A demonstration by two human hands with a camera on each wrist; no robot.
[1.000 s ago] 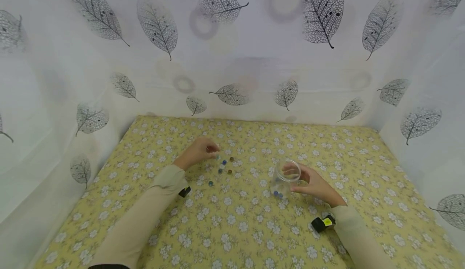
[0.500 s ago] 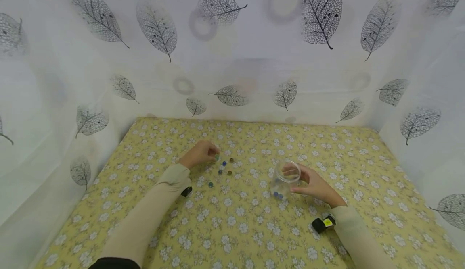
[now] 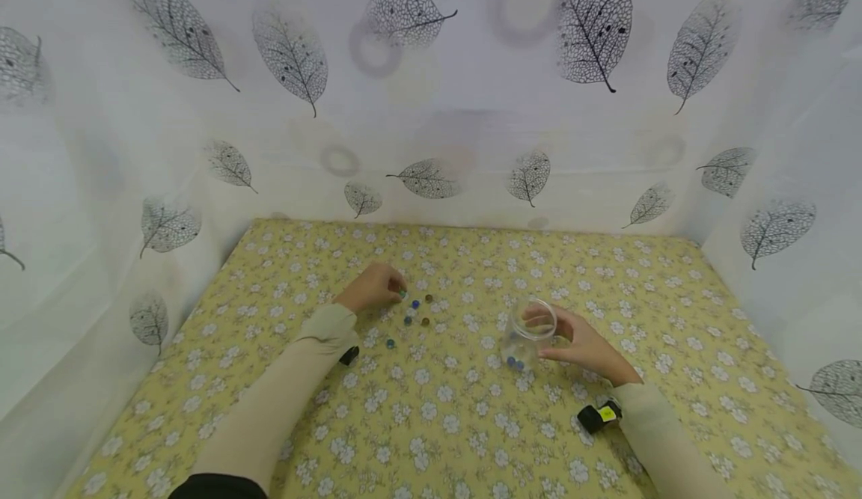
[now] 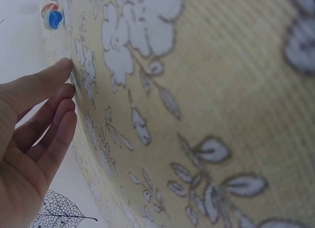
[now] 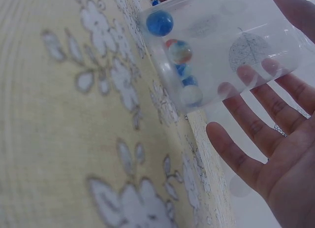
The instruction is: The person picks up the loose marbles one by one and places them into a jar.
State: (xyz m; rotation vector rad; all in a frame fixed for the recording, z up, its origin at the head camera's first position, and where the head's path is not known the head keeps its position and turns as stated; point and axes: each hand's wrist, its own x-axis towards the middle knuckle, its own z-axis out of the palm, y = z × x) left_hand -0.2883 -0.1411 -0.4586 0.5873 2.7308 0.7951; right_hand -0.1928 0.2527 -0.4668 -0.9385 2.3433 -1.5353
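My left hand (image 3: 374, 287) reaches down to the tablecloth at the left, its thumb and index fingertips together on a greenish glass marble (image 3: 402, 294). In the left wrist view the fingers hide that marble, and the other fingers lie curled behind. Just right of it lie a dark blue marble (image 3: 415, 304), amber marbles (image 3: 426, 322) and a blue-grey one (image 3: 408, 321); a teal marble (image 3: 390, 343) is nearer the front. At the right, my right hand (image 3: 584, 343) holds a clear jar (image 3: 517, 334) upright with thumb and fingers around its side. Several marbles (image 5: 160, 23) lie on its bottom.
A yellow flowered cloth (image 3: 431, 424) covers the table. White leaf-printed curtains (image 3: 431, 110) stand along the back and both sides. Each wrist carries a small black camera, such as the right one (image 3: 592, 417).
The left hand has shifted slightly right and down, its fingertips closing on the greenish marble. The right hand and jar keep their place.
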